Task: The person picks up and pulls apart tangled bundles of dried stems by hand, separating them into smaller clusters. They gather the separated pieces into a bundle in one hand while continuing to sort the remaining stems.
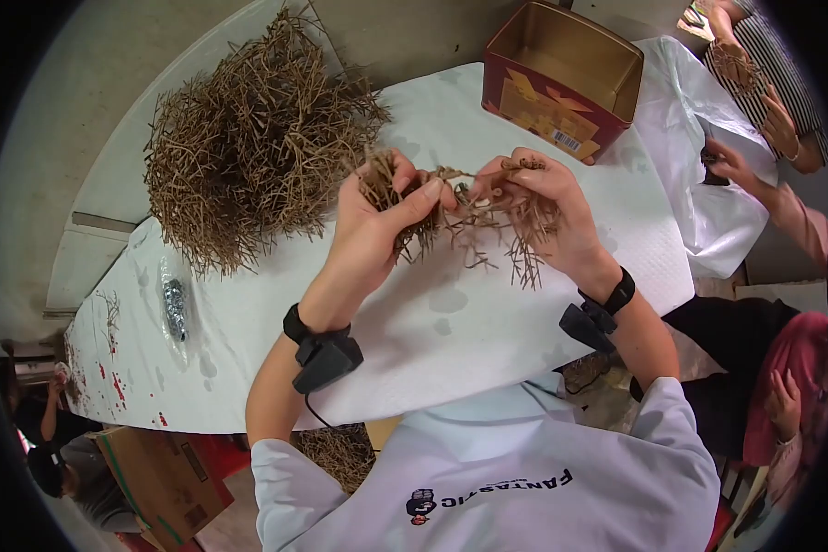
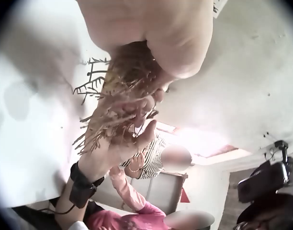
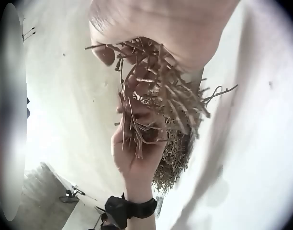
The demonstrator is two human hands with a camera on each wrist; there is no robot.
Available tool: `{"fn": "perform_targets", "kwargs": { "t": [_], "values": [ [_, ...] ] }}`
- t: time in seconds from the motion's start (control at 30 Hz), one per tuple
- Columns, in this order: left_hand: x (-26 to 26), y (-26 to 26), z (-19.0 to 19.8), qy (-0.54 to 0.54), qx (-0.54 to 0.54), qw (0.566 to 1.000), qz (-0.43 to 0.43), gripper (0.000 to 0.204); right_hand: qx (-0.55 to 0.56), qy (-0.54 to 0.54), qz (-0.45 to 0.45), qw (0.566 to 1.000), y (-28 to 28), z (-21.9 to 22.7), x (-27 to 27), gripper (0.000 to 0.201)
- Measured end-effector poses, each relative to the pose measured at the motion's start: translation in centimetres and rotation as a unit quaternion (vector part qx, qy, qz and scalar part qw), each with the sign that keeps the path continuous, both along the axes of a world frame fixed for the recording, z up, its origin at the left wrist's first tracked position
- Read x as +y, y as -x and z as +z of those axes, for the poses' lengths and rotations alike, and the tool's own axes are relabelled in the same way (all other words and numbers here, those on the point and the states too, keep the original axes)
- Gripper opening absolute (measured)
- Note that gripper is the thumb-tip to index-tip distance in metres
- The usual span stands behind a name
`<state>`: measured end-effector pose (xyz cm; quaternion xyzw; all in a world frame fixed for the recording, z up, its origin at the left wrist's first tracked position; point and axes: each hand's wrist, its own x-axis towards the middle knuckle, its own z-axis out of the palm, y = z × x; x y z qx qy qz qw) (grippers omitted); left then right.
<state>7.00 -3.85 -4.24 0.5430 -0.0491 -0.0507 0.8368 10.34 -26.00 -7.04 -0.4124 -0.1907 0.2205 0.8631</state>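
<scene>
Above the white-covered table (image 1: 469, 368), both hands are raised close together with thin, dry brown twigs between them. My left hand (image 1: 370, 221) grips one clump of twigs (image 1: 412, 241), its thumb laid across toward the other hand. Opposite it, my right hand (image 1: 569, 207) holds a looser clump of branching twigs (image 1: 527, 248) whose ends hang below the fingers. In the right wrist view, forked twigs (image 3: 173, 98) spread out under the right palm. The left wrist view shows twigs (image 2: 132, 67) partly hidden by the left palm. A large tangled heap of the same twigs (image 1: 258, 138) lies beside the left hand.
A red and gold open box (image 1: 561, 110) stands at the back right. A clear bag with dark shiny contents (image 1: 175, 308) lies at the left, near red spots on the cover. Plastic sheeting (image 1: 699, 138) hangs at the right, where other people's hands (image 1: 782, 124) are at work.
</scene>
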Motion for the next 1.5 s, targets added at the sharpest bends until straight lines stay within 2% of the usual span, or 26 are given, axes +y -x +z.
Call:
{"fn": "perform_targets", "kwargs": {
  "t": [0.1, 0.13, 0.23, 0.27, 0.33, 0.37, 0.4, 0.47, 0.53, 0.57, 0.63, 0.77, 1.0, 1.03, 1.1, 1.13, 1.17, 1.2, 1.23, 1.27, 1.3, 1.33, 1.37, 1.4, 1.43, 1.5],
  "values": [
    [0.6, -0.7, -0.3, 0.114, 0.066, 0.982, -0.132, 0.027, -0.017, 0.008, -0.003, 1.000, 0.2, 0.0, 0.0, 0.016],
    [0.8, -0.7, -0.3, 0.114, 0.066, 0.982, -0.133, 0.027, -0.009, 0.002, -0.001, 1.000, 0.4, 0.2, 0.1, 0.015],
    [1.8, -0.8, 0.2, 0.083, 0.061, 0.968, -0.228, 0.026, 0.008, -0.001, 0.001, 1.000, 0.5, 0.9, 0.2, 0.011],
    [2.1, -0.7, 0.4, 0.083, 0.063, 0.968, -0.227, 0.026, 0.019, 0.002, 0.001, 1.000, 0.6, 1.0, 0.2, 0.011],
    [2.6, -0.8, 1.1, -0.088, 0.037, 0.972, -0.215, 0.025, 0.027, 0.005, 0.002, 1.000, 0.5, 1.1, 0.2, 0.012],
    [2.6, -0.8, 1.3, -0.173, 0.024, 0.963, -0.207, 0.025, 0.019, 0.044, 0.015, 0.999, 0.5, 1.1, 0.0, 0.015],
    [2.6, -0.7, 1.5, -0.172, 0.025, 0.963, -0.207, 0.025, 0.011, 0.081, 0.029, 0.996, 0.5, 1.0, -0.2, 0.019],
    [2.5, -0.2, 1.7, -0.237, -0.054, 0.955, -0.171, 0.023, 0.002, 0.119, 0.045, 0.992, 0.4, 1.0, -0.2, 0.024],
    [2.6, -0.1, 1.7, -0.268, -0.093, 0.947, -0.153, 0.023, -0.057, 0.200, 0.047, 0.977, 0.3, 1.1, -0.2, 0.030],
    [2.8, -0.2, 1.7, -0.298, -0.119, 0.935, -0.152, 0.021, -0.086, 0.240, 0.047, 0.966, 0.3, 1.2, -0.2, 0.034],
    [3.1, -0.6, 1.6, -0.357, -0.173, 0.906, -0.149, 0.020, -0.104, 0.248, 0.045, 0.962, 0.5, 1.5, -0.2, 0.034],
    [3.7, -0.7, 2.6, -0.406, -0.210, 0.872, -0.174, 0.020, -0.148, 0.268, 0.040, 0.951, 1.1, 2.3, 0.1, 0.033],
    [4.3, -0.3, 5.3, -0.432, -0.209, 0.855, -0.197, 0.021, -0.209, 0.319, 0.037, 0.924, 1.1, 3.9, -0.4, 0.025],
    [4.6, -0.3, 5.5, -0.439, -0.210, 0.850, -0.202, 0.021, -0.223, 0.324, 0.007, 0.919, 0.8, 3.9, -1.6, 0.021],
    [9.4, -0.8, 5.4, -0.457, -0.140, 0.878, -0.001, 0.021, -0.246, 0.335, -0.052, 0.908, 0.2, 3.7, -4.0, 0.014],
    [13.4, -0.5, 5.4, -0.367, -0.103, 0.916, 0.124, 0.023, -0.250, 0.332, -0.050, 0.908, -0.5, 3.7, -4.6, 0.014],
    [15.9, -0.8, 5.5, -0.267, -0.068, 0.931, 0.238, 0.025, -0.215, 0.350, -0.068, 0.909, -1.4, 3.6, -5.2, 0.011],
    [15.7, -1.4, 5.1, -0.270, -0.073, 0.932, 0.231, 0.025, -0.177, 0.367, -0.089, 0.909, -1.8, 3.4, -5.8, 0.008],
    [15.6, -1.8, 4.6, -0.234, -0.098, 0.952, 0.171, 0.028, -0.139, 0.385, -0.106, 0.906, -2.0, 3.2, -6.1, 0.006],
    [15.1, -2.2, 4.6, -0.197, -0.126, 0.966, 0.112, 0.030, -0.142, 0.383, -0.109, 0.906, -2.0, 3.1, -5.4, 0.006],
    [14.6, -2.4, 4.7, -0.160, -0.150, 0.974, 0.052, 0.033, -0.124, 0.316, -0.083, 0.937, -1.6, 2.8, -4.2, 0.005],
    [13.7, -2.4, 4.4, -0.159, -0.150, 0.974, 0.052, 0.033, -0.103, 0.250, -0.056, 0.961, -1.1, 2.6, -2.9, 0.007],
    [10.6, -2.2, 4.7, -0.210, -0.151, 0.961, 0.093, 0.034, -0.081, 0.186, -0.027, 0.979, -0.8, 2.4, -2.1, 0.011],
    [8.2, -2.0, 4.7, -0.259, -0.150, 0.945, 0.134, 0.036, -0.079, 0.190, -0.026, 0.978, -0.6, 2.2, -1.8, 0.011],
    [7.1, -1.9, 4.2, -0.256, -0.148, 0.946, 0.134, 0.036, -0.026, 0.144, -0.012, 0.989, -0.6, 2.0, -1.5, 0.014],
    [5.5, -2.0, 3.3, -0.358, -0.109, 0.925, 0.065, 0.034, 0.080, 0.048, 0.015, 0.995, -0.4, 1.5, -1.2, 0.021]
  ]
}}
